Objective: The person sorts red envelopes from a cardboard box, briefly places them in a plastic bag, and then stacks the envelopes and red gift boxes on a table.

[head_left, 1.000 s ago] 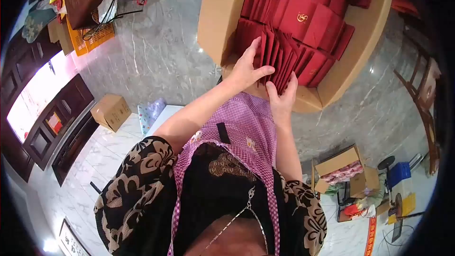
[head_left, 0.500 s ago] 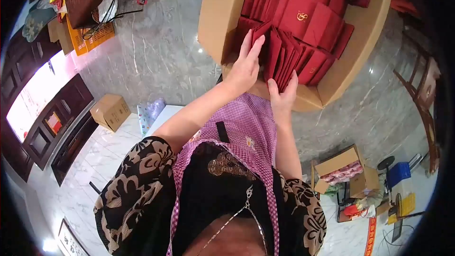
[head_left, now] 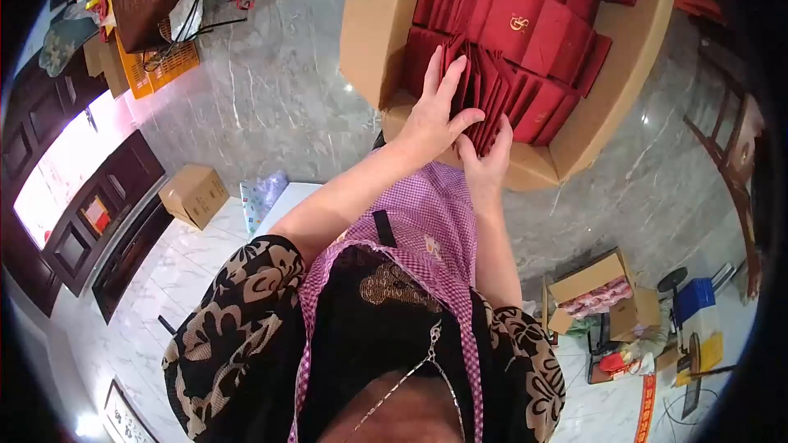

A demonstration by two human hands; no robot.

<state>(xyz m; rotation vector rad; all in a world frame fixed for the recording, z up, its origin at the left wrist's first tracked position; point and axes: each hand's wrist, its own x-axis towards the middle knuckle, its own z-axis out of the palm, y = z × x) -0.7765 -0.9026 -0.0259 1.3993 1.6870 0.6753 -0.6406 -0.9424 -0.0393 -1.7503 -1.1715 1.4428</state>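
Note:
A large cardboard box (head_left: 611,127) stands open at the top, with rows of dark red folded packets (head_left: 513,20) inside, some bearing a gold mark. My left hand (head_left: 431,115) reaches in from the left, its fingers on the left side of a row of upright red packets (head_left: 490,98) and its thumb across their near edges. At the near end of that row is my right hand (head_left: 487,160), with thumb and fingers around the packets' lower edges. The row is held between both hands.
Grey marbled surface (head_left: 295,90) surrounds the box. An orange crate (head_left: 160,70) is at the upper left, and a closed carton (head_left: 193,195) at the left. At the lower right are an open carton with pink items (head_left: 595,295) and a blue bin (head_left: 694,299).
My left thumb has come down across the packets toward my right hand. The gap at the left of the row has narrowed, and the packets stand closer together.

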